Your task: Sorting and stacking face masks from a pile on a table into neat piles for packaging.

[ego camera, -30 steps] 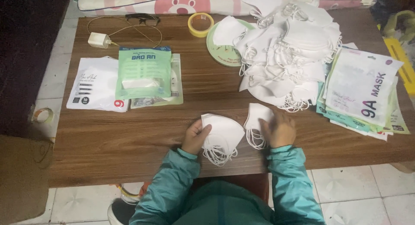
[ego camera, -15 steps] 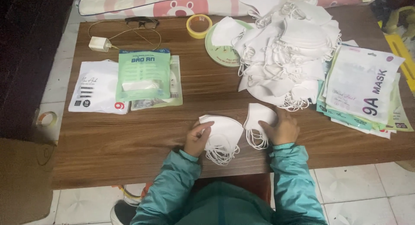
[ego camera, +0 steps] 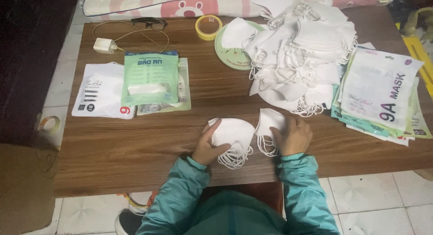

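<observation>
My left hand grips a small stack of folded white face masks lying on the brown wooden table, their ear loops trailing toward the near edge. Just to its right, my right hand rests on another folded white mask, fingers curled over it. Both sleeves are teal. Behind the hands a big loose heap of white masks spreads over the table's back right.
A stack of flat mask packets lies at the right edge. Green and white packets sit at the left. At the back are a green plate, a yellow tape roll, glasses and a white charger.
Both hands stay on their masks with only slight shifting; the left hand's stack has settled a little. The camera view has drifted slightly.
</observation>
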